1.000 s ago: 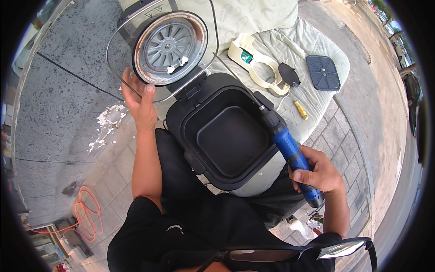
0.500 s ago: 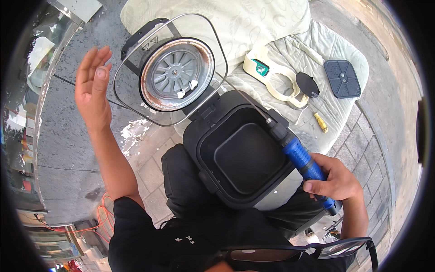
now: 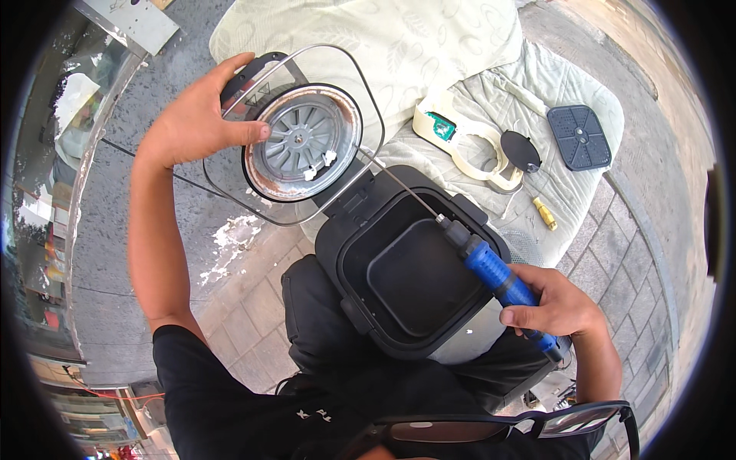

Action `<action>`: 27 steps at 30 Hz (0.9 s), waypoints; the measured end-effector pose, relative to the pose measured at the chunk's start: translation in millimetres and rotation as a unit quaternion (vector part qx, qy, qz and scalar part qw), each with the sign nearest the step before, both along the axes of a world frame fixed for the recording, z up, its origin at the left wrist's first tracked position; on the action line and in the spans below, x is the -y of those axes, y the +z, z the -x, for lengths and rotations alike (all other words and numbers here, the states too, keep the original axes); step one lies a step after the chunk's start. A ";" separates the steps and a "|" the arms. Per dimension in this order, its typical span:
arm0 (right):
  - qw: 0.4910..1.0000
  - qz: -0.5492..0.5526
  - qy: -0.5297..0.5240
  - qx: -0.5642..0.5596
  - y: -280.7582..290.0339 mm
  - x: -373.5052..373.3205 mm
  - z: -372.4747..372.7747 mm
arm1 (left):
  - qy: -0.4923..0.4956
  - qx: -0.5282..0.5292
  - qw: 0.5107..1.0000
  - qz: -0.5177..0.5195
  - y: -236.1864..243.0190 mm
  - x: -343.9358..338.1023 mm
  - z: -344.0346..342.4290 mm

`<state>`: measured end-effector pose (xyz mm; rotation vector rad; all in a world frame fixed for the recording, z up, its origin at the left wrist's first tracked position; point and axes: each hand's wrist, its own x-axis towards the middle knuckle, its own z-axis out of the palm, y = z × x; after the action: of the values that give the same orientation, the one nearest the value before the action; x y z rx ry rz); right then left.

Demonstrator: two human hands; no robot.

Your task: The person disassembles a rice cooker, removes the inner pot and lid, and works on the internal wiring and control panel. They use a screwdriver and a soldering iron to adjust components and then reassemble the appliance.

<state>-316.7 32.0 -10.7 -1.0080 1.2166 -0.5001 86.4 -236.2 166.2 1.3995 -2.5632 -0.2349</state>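
Two bare hands are at work, each on a different thing. The right hand (image 3: 558, 307) is wrapped around the lower part of a blue power driver (image 3: 498, 276), thumb across its near face, so the tool's front half and long thin shaft (image 3: 406, 186) project up and to the left, well beyond the grip. The shaft crosses over the far corner of a black square well (image 3: 418, 280), and its far end lies near the lower right side of a bent wire loop (image 3: 369, 98).

The left hand (image 3: 195, 119) is spread at the far left of the raised part, fingers by a black bar (image 3: 244, 75), thumb over the left rim of a round metal plate (image 3: 300, 139); I cannot tell whether it grips. The plate, rusty-edged with white crumbs, lies just right of that hand, inside the loop.

Farther right, a pale quilt (image 3: 368, 38) bears a cream frame (image 3: 468, 146) with green circuit board, a black disc (image 3: 521, 152), a dark square tray (image 3: 579, 138) and a yellow handle (image 3: 545, 215).
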 end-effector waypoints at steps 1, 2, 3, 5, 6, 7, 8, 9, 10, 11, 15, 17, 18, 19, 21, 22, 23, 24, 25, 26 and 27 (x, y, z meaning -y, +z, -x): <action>1.000 -0.001 -0.001 0.000 -0.2 0.5 -0.4 | 0.009 -0.013 1.000 -0.015 -0.3 -1.9 1.0; 1.000 -0.002 -0.003 0.002 -0.3 0.8 -0.7 | 0.017 -0.026 0.999 -0.029 -0.4 -2.8 2.0; 1.000 -0.003 -0.005 0.005 -0.3 1.1 -1.0 | 0.025 -0.028 0.999 -0.033 -0.7 -2.9 2.9; 1.000 -0.004 -0.008 0.011 0.0 2.3 -1.7 | 0.040 -0.035 0.998 -0.040 -1.8 -2.9 3.3; 1.000 -0.005 -0.009 0.016 0.4 2.8 -2.3 | 0.038 -0.036 0.998 -0.038 -1.9 -2.6 2.9; 1.000 -0.007 -0.010 0.020 0.8 2.7 -2.5 | 0.036 -0.038 0.998 -0.037 -2.6 -2.2 2.6; 1.000 -0.006 -0.009 0.018 1.0 2.8 -2.4 | 0.034 -0.039 0.998 -0.035 -2.9 -2.0 2.5; 1.000 -0.005 -0.008 0.016 1.2 3.1 -2.2 | 0.034 -0.040 0.998 -0.034 -2.9 -2.2 2.4; 1.000 -0.004 -0.007 0.014 1.3 3.1 -2.3 | 0.034 -0.041 0.998 -0.034 -3.3 -2.4 2.0; 1.000 -0.003 -0.008 0.015 1.6 3.1 -2.6 | 0.035 -0.043 0.998 -0.033 -3.5 -2.5 1.8; 1.000 -0.001 -0.010 0.016 1.4 2.6 -3.0 | 0.035 -0.039 0.998 -0.032 -3.1 -3.1 4.3; 1.000 0.000 -0.010 0.015 1.6 2.8 -3.1 | 0.035 -0.041 0.998 -0.030 -2.8 -4.0 4.8; 1.000 0.001 -0.011 0.015 2.2 2.8 -3.4 | 0.036 -0.040 0.998 -0.031 -2.4 -3.8 4.9; 1.000 0.002 -0.011 0.016 2.4 2.8 -3.5 | 0.037 -0.040 0.998 -0.034 -2.1 -3.6 4.8; 1.000 0.006 -0.006 0.012 0.5 3.6 -3.1 | 0.037 -0.039 0.998 -0.036 -1.0 -4.5 5.0; 1.000 0.008 -0.005 0.009 0.1 3.4 -2.7 | 0.035 -0.040 0.998 -0.038 -0.8 -5.4 5.7; 1.000 0.006 -0.003 0.008 0.3 3.5 -2.4 | 0.032 -0.041 0.998 -0.039 -0.7 -6.1 6.4; 1.000 0.004 -0.001 0.007 0.6 3.7 -2.0 | 0.034 -0.044 0.998 -0.039 -1.2 -6.0 6.8; 1.000 0.002 0.002 0.007 0.8 4.1 -2.0 | 0.037 -0.047 0.997 -0.039 -1.6 -6.3 6.5; 1.000 0.002 0.002 0.008 1.1 4.4 -1.9 | 0.040 -0.050 0.997 -0.038 -1.7 -6.7 6.2; 1.000 0.001 0.002 0.008 1.5 4.6 -2.0 | 0.039 -0.052 0.997 -0.039 -1.4 -7.4 6.3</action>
<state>-314.8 27.4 -9.2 -1.0064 1.1994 -0.5062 80.1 -228.8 164.8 1.4716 -2.4347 -0.3888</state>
